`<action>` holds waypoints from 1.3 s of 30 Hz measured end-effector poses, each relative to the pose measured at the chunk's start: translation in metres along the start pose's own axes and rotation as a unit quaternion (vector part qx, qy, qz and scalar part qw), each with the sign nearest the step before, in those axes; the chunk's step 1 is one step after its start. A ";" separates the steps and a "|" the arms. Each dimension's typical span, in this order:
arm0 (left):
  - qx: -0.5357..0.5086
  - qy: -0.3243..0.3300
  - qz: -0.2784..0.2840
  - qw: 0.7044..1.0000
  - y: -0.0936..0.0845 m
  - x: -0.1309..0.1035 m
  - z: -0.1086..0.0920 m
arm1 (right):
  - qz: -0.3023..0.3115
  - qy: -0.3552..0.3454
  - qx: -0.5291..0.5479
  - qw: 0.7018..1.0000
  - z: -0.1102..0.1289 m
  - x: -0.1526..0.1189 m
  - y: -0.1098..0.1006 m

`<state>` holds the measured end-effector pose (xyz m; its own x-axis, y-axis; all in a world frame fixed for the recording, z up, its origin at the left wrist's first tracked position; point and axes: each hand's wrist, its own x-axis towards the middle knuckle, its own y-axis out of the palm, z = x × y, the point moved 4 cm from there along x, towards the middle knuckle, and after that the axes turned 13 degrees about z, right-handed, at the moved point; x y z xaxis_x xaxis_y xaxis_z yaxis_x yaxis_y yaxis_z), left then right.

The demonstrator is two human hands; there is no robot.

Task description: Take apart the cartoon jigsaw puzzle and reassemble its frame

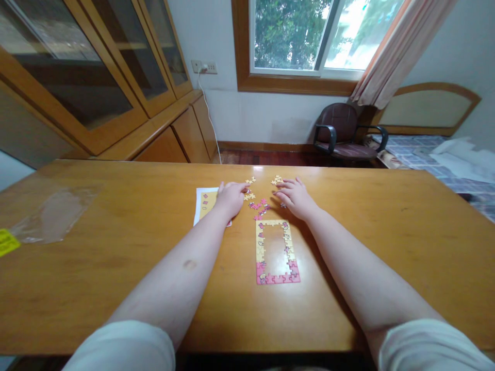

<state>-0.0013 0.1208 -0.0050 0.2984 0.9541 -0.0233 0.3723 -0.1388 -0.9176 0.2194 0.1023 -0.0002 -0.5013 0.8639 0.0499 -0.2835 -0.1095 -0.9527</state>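
Note:
A jigsaw frame (276,279) lies on the table, yellow on top and pink below, its border joined around a bare middle. Beyond it are loose pink puzzle pieces (257,206) and small groups of yellow puzzle pieces (276,180). My left hand (231,200) reaches over the printed picture sheet (198,206) and partly covers it; its outstretched fingertips are at the yellow pieces on the left. Over the loose pieces on the right, my right hand (296,198) has its fingers apart, with nothing visible in them. Some pieces are hidden beneath the hands.
A clear plastic bag (54,216) with a yellow label lies at the left of the wooden table (154,268). Glass-door cabinets (116,67) stand at the left. Past the table's far edge are an armchair (340,129) and a bed (417,149).

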 end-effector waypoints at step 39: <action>0.118 0.092 0.045 0.988 0.015 -0.006 -0.021 | 0.040 0.063 -0.057 0.996 0.017 0.005 0.012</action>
<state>0.0215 0.1072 -0.0105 0.4828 0.8740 -0.0559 0.1284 -0.1338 -0.9827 0.1994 0.0972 -0.0066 -0.4091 0.9106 -0.0584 -0.1480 -0.1294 -0.9805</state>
